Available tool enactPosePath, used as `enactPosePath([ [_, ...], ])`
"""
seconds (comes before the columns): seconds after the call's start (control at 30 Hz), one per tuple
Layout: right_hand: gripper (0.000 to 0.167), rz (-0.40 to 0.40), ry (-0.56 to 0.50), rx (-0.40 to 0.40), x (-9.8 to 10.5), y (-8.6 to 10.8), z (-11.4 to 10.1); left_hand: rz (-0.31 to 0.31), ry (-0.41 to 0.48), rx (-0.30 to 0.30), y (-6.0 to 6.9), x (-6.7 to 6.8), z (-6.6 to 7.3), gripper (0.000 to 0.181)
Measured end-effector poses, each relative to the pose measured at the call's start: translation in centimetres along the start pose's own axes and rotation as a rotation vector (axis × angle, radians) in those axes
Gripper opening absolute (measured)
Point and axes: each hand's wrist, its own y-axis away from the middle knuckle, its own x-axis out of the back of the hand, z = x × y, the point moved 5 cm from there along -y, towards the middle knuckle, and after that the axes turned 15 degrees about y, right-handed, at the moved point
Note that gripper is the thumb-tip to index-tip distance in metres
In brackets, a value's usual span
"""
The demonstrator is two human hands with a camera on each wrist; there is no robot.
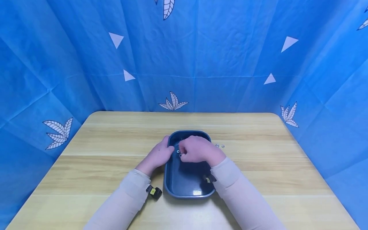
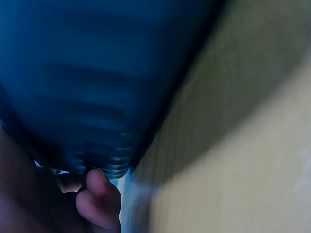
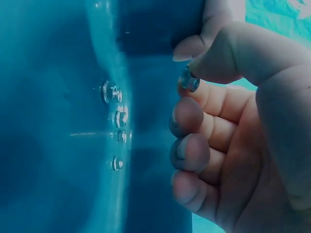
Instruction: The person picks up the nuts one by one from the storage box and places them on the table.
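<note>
A dark blue rectangular tray sits on the table. My left hand grips its left wall, thumb over the rim; in the left wrist view, curled fingers show against the tray's ribbed outer side. Inside the tray, my right hand pinches a small silver flanged nut between thumb and index finger, the other fingers curled. Several similar nuts lie in a row by the tray's inner wall in the right wrist view. Part of the tray floor is hidden under my right hand.
Two small shiny pieces, one of them a clear or silver bit, lie on the table just right of the tray. The wooden table extends to both sides. A blue curtain hangs behind it and along its sides.
</note>
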Motion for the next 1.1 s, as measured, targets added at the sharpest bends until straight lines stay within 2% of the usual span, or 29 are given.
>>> enactPosePath([
  [0.2,0.012,0.047,-0.012,-0.011,0.4,0.4,0.4,0.002,0.011,0.011,0.1,0.0,0.1,0.051],
  [0.47,0.01,0.065,-0.025,-0.024,0.9,1.0,0.5,0.001,0.027,0.024,0.1,-0.1,0.0,0.052],
  [0.87,0.01,0.117,-0.02,-0.037,2.1,1.6,0.6,0.003,0.016,0.005,0.1,0.0,0.3,0.05],
  [1.1,0.009,0.114,-0.039,-0.055,2.8,2.3,0.9,0.001,0.016,-0.005,0.1,0.0,0.1,0.05],
])
